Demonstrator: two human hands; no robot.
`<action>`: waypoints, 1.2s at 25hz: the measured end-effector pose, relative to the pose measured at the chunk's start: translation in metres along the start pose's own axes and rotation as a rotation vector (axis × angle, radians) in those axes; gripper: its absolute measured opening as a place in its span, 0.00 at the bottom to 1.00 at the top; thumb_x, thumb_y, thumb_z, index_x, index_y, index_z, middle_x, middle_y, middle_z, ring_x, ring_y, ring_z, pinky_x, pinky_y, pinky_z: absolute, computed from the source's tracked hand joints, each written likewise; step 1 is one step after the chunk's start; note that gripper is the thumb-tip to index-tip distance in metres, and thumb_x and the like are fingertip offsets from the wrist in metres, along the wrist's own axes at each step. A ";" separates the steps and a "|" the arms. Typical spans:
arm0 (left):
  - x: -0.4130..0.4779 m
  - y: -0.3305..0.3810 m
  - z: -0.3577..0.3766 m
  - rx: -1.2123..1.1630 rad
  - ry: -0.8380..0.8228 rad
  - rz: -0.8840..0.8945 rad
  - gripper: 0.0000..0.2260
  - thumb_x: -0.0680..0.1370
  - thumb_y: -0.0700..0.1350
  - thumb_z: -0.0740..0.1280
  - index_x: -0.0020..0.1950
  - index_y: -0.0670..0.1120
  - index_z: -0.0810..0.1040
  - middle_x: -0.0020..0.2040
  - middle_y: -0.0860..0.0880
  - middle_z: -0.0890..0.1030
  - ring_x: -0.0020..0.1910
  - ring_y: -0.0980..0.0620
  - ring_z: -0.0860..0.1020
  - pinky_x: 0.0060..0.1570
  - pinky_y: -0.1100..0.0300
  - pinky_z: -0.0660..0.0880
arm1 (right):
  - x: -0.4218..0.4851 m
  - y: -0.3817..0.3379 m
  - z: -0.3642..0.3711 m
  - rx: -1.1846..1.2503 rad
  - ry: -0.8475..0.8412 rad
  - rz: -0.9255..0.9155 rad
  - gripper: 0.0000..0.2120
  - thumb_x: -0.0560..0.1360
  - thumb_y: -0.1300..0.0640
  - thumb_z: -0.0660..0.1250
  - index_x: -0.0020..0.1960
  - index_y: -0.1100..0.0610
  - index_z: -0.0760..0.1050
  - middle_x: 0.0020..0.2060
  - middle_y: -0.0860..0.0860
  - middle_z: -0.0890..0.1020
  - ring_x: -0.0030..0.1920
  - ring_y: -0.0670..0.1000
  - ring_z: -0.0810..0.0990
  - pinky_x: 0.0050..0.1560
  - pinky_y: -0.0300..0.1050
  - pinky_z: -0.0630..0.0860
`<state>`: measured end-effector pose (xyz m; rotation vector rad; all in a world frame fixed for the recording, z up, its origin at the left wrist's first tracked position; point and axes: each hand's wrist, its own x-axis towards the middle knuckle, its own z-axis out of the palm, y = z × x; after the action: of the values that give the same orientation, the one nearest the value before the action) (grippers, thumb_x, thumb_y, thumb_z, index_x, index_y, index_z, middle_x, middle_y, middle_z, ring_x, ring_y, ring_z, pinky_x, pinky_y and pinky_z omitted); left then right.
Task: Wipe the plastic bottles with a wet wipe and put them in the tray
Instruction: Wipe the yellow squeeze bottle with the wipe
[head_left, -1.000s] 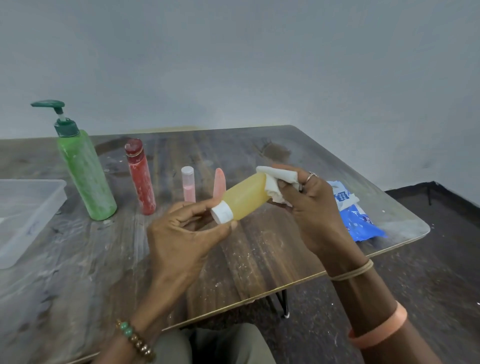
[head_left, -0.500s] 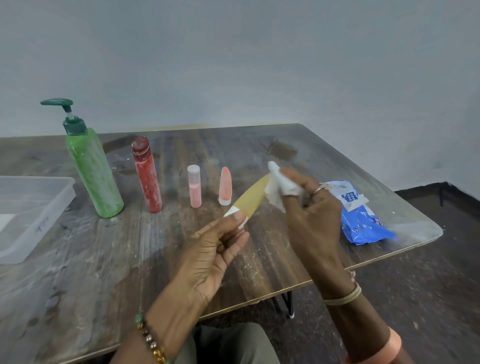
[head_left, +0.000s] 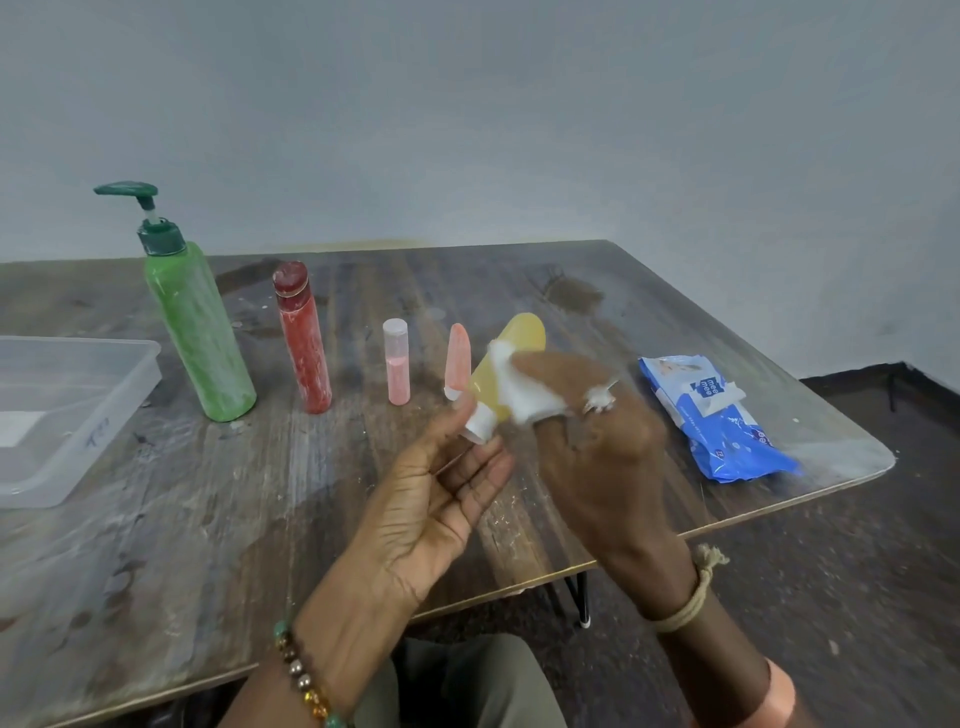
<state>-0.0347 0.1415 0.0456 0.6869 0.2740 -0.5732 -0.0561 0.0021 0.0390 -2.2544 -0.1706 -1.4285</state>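
While the left grip (head_left: 441, 499) pinches the yellow bottle (head_left: 514, 353) only by its white cap, above the tabletop (head_left: 311, 519) and well apart from the tray (head_left: 148, 364), the right grip (head_left: 597, 441), blurred, clutches the wet wipe (head_left: 524, 400) against its side. A hard rub could twist the slick bottle loose, toppling the pointed pink bottle (head_left: 458, 358) just behind

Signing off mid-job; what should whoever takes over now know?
Left hand pinches the yellow bottle by its white cap. Right hand presses the wet wipe on its body. Green pump bottle, red bottle, pink tube and orange bottle stand on the table; tray at left shows no bottles. Done: none trayed. To do: finish yellow, wipe the other four, tray all five.
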 end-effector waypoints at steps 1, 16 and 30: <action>-0.001 0.000 -0.001 -0.003 -0.015 -0.012 0.06 0.67 0.44 0.75 0.36 0.41 0.86 0.41 0.43 0.85 0.34 0.53 0.83 0.37 0.56 0.84 | 0.006 0.004 -0.001 -0.056 0.059 0.055 0.09 0.75 0.64 0.67 0.53 0.63 0.82 0.46 0.54 0.83 0.42 0.43 0.73 0.44 0.41 0.75; -0.007 0.008 0.000 0.007 -0.079 0.008 0.09 0.67 0.44 0.75 0.41 0.39 0.85 0.40 0.43 0.84 0.34 0.52 0.84 0.36 0.56 0.83 | 0.017 -0.003 -0.009 -0.036 -0.029 0.069 0.15 0.75 0.63 0.64 0.59 0.60 0.81 0.51 0.57 0.81 0.50 0.50 0.77 0.53 0.24 0.64; -0.007 0.015 -0.010 -0.243 -0.348 -0.169 0.32 0.53 0.41 0.86 0.53 0.32 0.82 0.42 0.39 0.85 0.35 0.49 0.85 0.31 0.58 0.82 | -0.001 -0.020 -0.003 0.224 0.113 0.004 0.08 0.74 0.63 0.71 0.52 0.63 0.81 0.51 0.59 0.82 0.54 0.53 0.82 0.55 0.42 0.77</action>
<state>-0.0326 0.1602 0.0491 0.3226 0.0738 -0.7940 -0.0661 0.0185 0.0453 -1.9882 -0.2749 -1.4525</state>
